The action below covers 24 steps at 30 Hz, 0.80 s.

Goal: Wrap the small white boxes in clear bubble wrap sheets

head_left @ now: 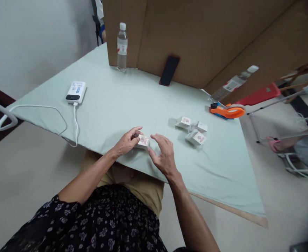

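A small white box (143,140) with a reddish print on top lies on the light green cloth near the table's front edge. My left hand (127,141) is at its left end, thumb against the box and fingers curled round the far side. To the right of the box, my right hand (163,153) is open, thumb and fingers apart, with its fingertips close to the box. Whether they touch it I cannot tell. Further right are three similar small boxes in clear plastic wrap: one box (185,121), another box (201,126) and a nearer box (199,138).
An orange tape dispenser (228,111) is at the right edge. One water bottle (122,49) stands at the back left; another bottle (232,84) leans at the right. A dark phone (169,70) rests against the cardboard screen (185,38). At left lies a cabled power bank (76,91).
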{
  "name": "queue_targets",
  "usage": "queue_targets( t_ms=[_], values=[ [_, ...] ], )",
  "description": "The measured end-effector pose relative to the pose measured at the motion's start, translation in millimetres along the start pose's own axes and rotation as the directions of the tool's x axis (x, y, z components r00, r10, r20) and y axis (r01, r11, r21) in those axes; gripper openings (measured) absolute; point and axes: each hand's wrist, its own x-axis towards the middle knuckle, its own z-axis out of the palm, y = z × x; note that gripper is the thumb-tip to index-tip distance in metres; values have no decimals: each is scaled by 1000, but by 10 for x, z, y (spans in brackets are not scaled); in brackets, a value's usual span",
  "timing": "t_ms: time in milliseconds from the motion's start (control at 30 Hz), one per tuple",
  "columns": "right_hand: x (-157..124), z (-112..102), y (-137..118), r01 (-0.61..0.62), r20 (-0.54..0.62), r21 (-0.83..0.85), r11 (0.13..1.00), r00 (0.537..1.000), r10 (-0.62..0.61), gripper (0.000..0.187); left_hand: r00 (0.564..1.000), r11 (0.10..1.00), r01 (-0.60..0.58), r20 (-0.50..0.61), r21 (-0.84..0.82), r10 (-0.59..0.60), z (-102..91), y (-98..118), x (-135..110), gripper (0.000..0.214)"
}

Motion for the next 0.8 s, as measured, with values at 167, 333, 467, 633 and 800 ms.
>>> queue_targets(
  t_ms=[167, 333, 467, 633, 800],
  values=[
    [200, 126, 21, 38, 270, -63, 997, 963, -19, 57, 999, 996, -42, -4, 80, 42, 2, 4, 13, 56],
    [290, 152, 42, -15, 234, -80, 997, 972, 33, 52, 968, 885, -149, -117, 440, 221, -234, -51, -45, 54],
    [288, 146, 202, -133, 106, -78, 988, 984, 141, 54, 935, 672, -139, -127, 727, 331, -505, -149, -219, 48],
    [278, 193, 329, -200, 131, -87, 976, 969, 210, 51, 928, 592, -132, -112, 795, 356, -606, -246, -366, 44],
    [190, 159, 316, -206, 91, -93, 974, 973, 214, 59, 922, 635, -150, -124, 758, 366, -617, -249, -337, 40]
  ],
)
